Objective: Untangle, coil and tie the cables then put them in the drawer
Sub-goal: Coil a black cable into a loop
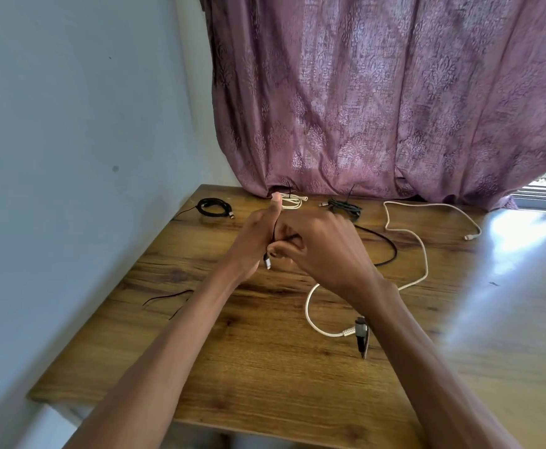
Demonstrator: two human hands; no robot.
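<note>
Both hands meet over the middle of the wooden table (265, 367). My left hand (255, 241), thumb raised, holds a thin black cable (391, 251) whose silver plug hangs below the palm. My right hand (323, 247) curls its fingers around the same cable, which trails right in a loop across the table. A long white cable (422, 251) lies loose to the right, its plug end near my right forearm. At the back lie three tied coils: a black coil (215, 207), a white coil (292, 200) and a dark coil (344, 207).
Two thin black ties (168, 298) lie near the table's left edge. A dark plug (362, 335) sits beside my right forearm. A purple curtain (378, 92) hangs at the table's back edge, with a grey wall on the left. No drawer is in view.
</note>
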